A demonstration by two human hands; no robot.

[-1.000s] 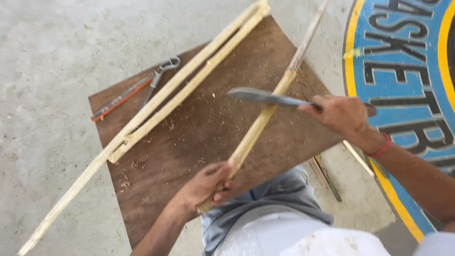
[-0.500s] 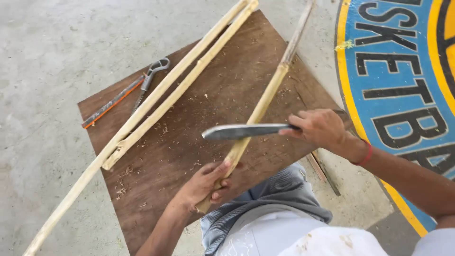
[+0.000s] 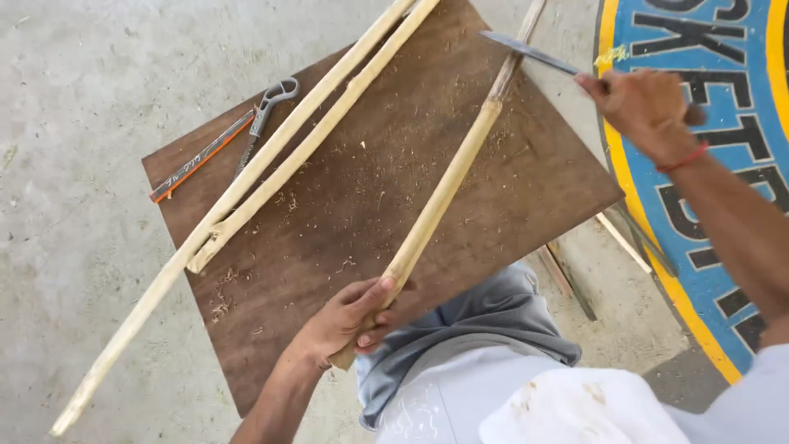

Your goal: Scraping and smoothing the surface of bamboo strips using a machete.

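My left hand (image 3: 349, 319) grips the near end of a pale bamboo stick (image 3: 448, 185) that lies slanted across a brown wooden board (image 3: 353, 205). My right hand (image 3: 645, 103) holds a long knife (image 3: 530, 53) by its handle, the blade resting across the far part of the stick near the board's far edge. Fine shavings lie scattered over the board.
Two longer bamboo sticks (image 3: 271, 164) lie side by side across the board's left part. Metal pincers (image 3: 267, 107) and an orange-edged flat tool (image 3: 201, 156) sit at its left corner. A blue and yellow painted floor marking (image 3: 723, 205) is at right; thin strips (image 3: 567, 279) lie on the concrete.
My right hand has swung the knife from near my left hand up along the stick to its far part. The left hand keeps its grip on the stick.
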